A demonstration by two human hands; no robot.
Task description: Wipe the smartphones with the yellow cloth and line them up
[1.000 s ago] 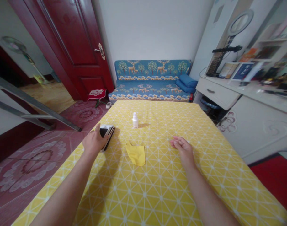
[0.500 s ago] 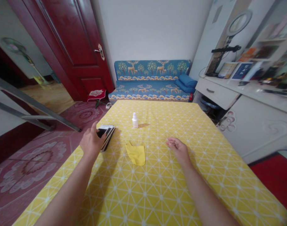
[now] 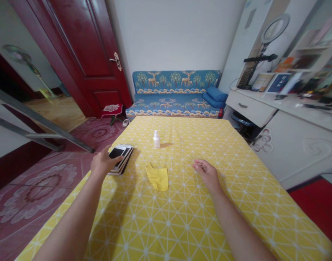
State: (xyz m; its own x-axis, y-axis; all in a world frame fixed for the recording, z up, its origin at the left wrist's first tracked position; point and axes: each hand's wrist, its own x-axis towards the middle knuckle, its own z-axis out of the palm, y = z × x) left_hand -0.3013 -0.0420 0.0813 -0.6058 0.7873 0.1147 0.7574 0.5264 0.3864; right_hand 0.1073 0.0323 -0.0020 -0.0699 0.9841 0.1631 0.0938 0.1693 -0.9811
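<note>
At the table's left edge lies a stack of smartphones (image 3: 127,154), one on another and slightly fanned. My left hand (image 3: 102,162) is closed around the top smartphone (image 3: 117,152), a white-framed one with a dark screen; the thumb crosses its near right part, and the other fingers are mostly hidden at its left side. My right hand (image 3: 206,172) rests on the tablecloth, fingers loosely curled together, with nothing visible in them. Between the hands lies a crumpled yellow cloth (image 3: 158,178). Behind it a small white bottle (image 3: 156,140) stands upright.
A yellow patterned tablecloth (image 3: 182,224) covers the table. Beyond its far edge is a blue sofa (image 3: 166,99). To the right stands a white cabinet (image 3: 304,145) with a ring light (image 3: 275,29) on top. A red stool (image 3: 112,108) and a metal frame (image 3: 46,125) are at the left.
My left hand has shifted slightly left and lower, and more of the top smartphone's screen shows. The right hand, cloth and bottle stay where they were.
</note>
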